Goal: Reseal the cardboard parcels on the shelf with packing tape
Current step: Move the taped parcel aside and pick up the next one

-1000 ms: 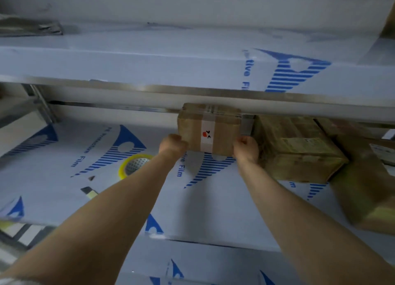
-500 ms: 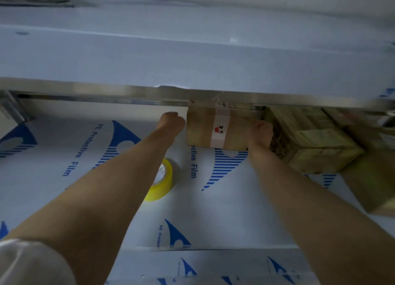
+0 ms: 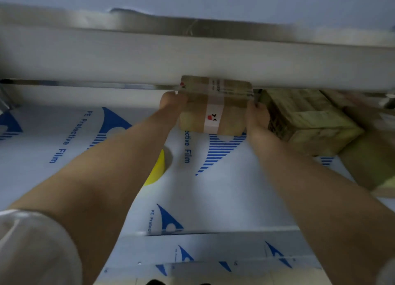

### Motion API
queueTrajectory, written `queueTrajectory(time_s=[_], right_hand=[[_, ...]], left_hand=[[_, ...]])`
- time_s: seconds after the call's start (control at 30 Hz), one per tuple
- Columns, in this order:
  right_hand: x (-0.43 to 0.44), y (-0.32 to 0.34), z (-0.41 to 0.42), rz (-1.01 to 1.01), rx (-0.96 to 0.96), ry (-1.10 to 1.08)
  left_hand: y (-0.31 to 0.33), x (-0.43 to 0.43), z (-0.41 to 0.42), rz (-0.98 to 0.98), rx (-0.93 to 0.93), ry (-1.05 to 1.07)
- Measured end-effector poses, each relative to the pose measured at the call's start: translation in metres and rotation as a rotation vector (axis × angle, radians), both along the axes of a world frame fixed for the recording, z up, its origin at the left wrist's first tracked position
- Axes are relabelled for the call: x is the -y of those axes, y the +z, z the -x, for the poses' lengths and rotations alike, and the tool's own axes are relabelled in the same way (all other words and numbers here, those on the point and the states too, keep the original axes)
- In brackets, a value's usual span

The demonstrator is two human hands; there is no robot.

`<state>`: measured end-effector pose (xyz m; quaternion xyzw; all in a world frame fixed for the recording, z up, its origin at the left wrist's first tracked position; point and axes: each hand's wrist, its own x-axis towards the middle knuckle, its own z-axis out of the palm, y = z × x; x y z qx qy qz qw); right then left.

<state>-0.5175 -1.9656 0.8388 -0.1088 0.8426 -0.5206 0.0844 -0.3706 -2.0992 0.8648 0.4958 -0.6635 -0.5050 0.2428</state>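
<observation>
A small brown cardboard parcel [image 3: 230, 111] with a white tape band and a red mark sits at the back of the shelf, under the upper shelf's edge. My left hand [image 3: 172, 100] grips its left side and my right hand [image 3: 257, 115] grips its right side. A yellow roll of packing tape [image 3: 157, 169] lies on the shelf board, mostly hidden behind my left forearm.
Larger brown parcels [image 3: 307, 122] stand right of the small one, with another parcel [image 3: 372, 162] at the far right. The upper shelf's metal rail [image 3: 192, 28] hangs low overhead. The shelf board [image 3: 213, 188] is covered in white film with blue print.
The view has moved closer and lower under the upper shelf. Both hands keep their hold on the small parcel, which looks tipped so its top face shows. The tape roll stays put.
</observation>
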Motion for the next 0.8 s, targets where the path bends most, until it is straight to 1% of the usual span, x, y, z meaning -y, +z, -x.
queueTrajectory(time_s=[0.07, 0.13, 0.2, 0.37, 0.4, 0.47, 0.57, 0.7, 0.8], right_hand=[[-0.007, -0.002, -0.009, 0.001, 0.015, 0.003], [-0.014, -0.006, -0.019, 0.048, 0.045, -0.012], [-0.022, -0.011, -0.033, 0.107, 0.076, -0.073], [-0.03, -0.008, -0.094, 0.362, 0.121, -0.249], [-0.029, -0.006, -0.11, 0.398, 0.134, -0.275], [-0.03, -0.005, -0.144, 0.47, 0.193, -0.309], [-0.032, -0.006, -0.193, 0.59, 0.288, -0.316], [-0.039, -0.01, -0.246, 0.597, 0.295, -0.332], [-0.048, -0.009, -0.279, 0.612, 0.327, -0.324]], left_hand=[[-0.005, -0.003, -0.006, -0.042, -0.08, -0.002], [-0.008, -0.004, -0.011, -0.074, -0.128, -0.017], [-0.008, -0.004, -0.022, -0.094, -0.162, -0.002], [0.007, -0.003, -0.07, -0.175, -0.351, -0.019], [0.012, -0.002, -0.084, -0.173, -0.354, -0.024], [0.021, 0.001, -0.118, -0.166, -0.285, -0.048], [0.029, 0.005, -0.168, -0.204, -0.226, -0.137], [0.029, 0.009, -0.218, -0.23, -0.2, -0.159], [0.024, 0.01, -0.252, -0.303, -0.224, -0.206]])
